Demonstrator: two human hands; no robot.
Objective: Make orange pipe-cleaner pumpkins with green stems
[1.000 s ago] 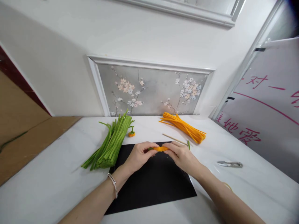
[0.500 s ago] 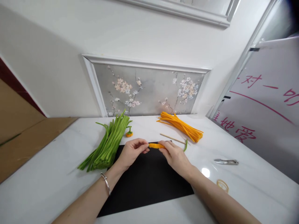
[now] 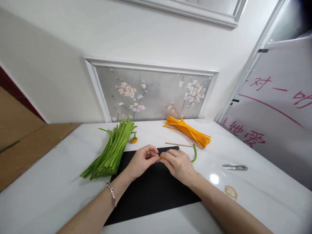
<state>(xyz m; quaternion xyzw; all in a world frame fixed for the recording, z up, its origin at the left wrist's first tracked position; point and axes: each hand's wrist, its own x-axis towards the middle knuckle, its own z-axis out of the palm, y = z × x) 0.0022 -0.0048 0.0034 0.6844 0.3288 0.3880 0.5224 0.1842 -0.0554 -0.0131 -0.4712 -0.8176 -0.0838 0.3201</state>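
Over the black mat (image 3: 151,195), my two hands meet at a coiled orange pipe cleaner (image 3: 162,158). Only a bit of orange shows; fingers hide the rest. My left hand (image 3: 142,161) pinches one end between thumb and forefinger. Curled around the other end are the fingers of my right hand (image 3: 179,164). Just beyond my right hand lie a thin wooden stick (image 3: 179,144) and a short bent green pipe cleaner (image 3: 194,154). A small orange-and-green pipe cleaner piece (image 3: 134,140) stands behind my left hand.
A thick bundle of green pipe cleaners (image 3: 113,152) lies at the left, overlapping the mat's edge. Orange pipe cleaners (image 3: 187,131) are bunched near the wall. To the right are metal thread snips (image 3: 235,167) and rubber bands (image 3: 230,193). Cardboard (image 3: 48,143) borders the table's left side.
My hands have come closer together and slightly lower. The orange coil, stretched visibly between them before, is now mostly covered by my fingers.
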